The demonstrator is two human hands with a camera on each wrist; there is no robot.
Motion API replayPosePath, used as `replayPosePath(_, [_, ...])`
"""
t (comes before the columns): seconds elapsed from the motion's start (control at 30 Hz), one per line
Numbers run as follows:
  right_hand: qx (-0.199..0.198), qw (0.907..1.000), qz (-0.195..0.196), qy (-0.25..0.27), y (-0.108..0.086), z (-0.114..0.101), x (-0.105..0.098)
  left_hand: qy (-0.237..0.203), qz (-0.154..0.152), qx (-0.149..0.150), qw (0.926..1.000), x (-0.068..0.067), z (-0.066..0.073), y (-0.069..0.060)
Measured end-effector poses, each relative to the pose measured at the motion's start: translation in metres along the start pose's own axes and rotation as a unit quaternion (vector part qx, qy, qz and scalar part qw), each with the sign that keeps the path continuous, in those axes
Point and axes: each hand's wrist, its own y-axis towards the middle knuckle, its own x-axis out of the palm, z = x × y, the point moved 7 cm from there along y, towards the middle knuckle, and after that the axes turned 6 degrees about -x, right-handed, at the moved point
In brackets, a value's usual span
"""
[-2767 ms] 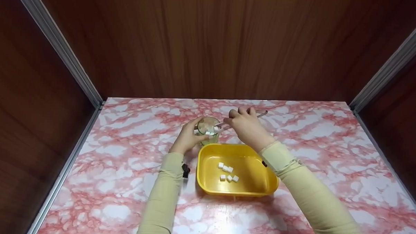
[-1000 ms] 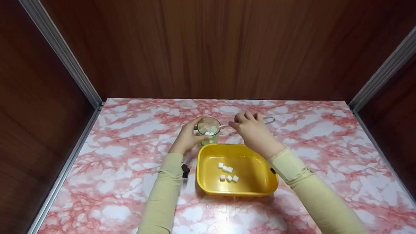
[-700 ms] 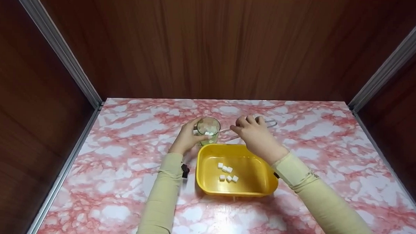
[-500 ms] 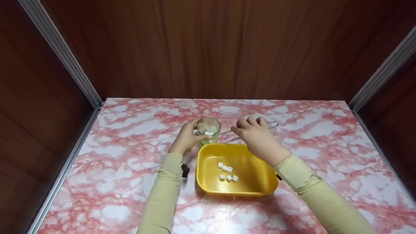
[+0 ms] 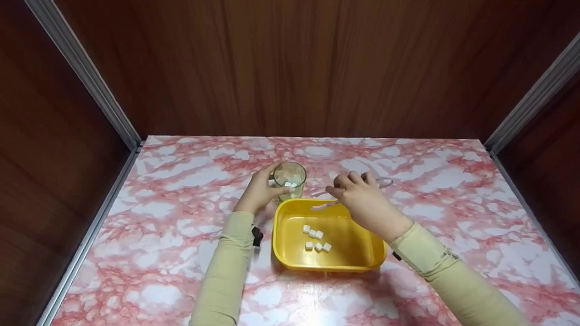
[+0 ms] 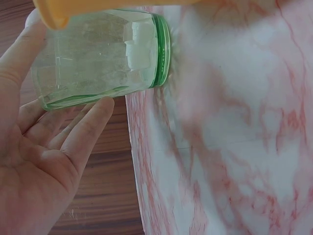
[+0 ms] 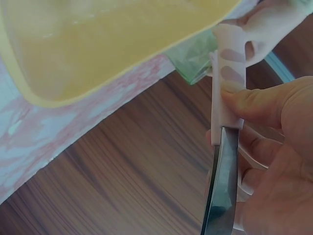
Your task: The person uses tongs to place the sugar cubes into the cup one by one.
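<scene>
In the head view my left hand (image 5: pixel 260 191) holds a greenish clear drinking glass (image 5: pixel 296 194), thumb on the near side and fingers round the far side. Some white cubes show inside; the left wrist view shows cubes (image 6: pixel 139 54) near the base of the upright glass. My right hand (image 5: pixel 369 203) pinches a pair of metal tongs (image 7: pixel 226 166) with pale pink tips (image 5: pixel 323 206). The tips are spread, with nothing between them, over the far rim of a yellow plastic tray (image 5: pixel 359 254). Several white cubes (image 5: pixel 309 246) lie in two groups on the tray's floor.
The tray stands just in front of the glass, close to it. Beneath everything is a red-and-white marbled tabletop (image 5: pixel 171 255). A dark wooden back panel (image 5: pixel 313 62) and side panels with grey metal corner strips (image 5: pixel 83 64) enclose the table.
Earlier the tongs held a white cube at the glass's mouth. That cube is gone from the tips; the right hand has moved right and toward the tray. The left hand and glass stay put.
</scene>
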Motion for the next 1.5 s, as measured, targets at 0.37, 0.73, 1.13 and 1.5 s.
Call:
replayPosePath(0.37, [-0.006, 0.9999, -0.011, 0.004, -0.013, -0.003, 0.007, -0.019, -0.007, 0.017, 0.9997, -0.001, 0.001, 0.002])
replayPosePath(0.73, [-0.023, 0.9995, -0.021, 0.011, -0.032, -0.012, 0.016, -0.014, 0.0, 0.007, 0.9999, -0.001, 0.001, 0.002])
replayPosePath(1.13, [-0.028, 0.9987, -0.03, 0.032, -0.045, -0.02, 0.025, -0.017, 0.003, 0.006, 0.9998, 0.0, 0.0, -0.001])
replayPosePath(1.5, [-0.043, 0.9983, -0.035, 0.019, -0.052, -0.027, 0.031, -0.012, 0.003, 0.01, 0.9999, -0.001, 0.001, -0.001])
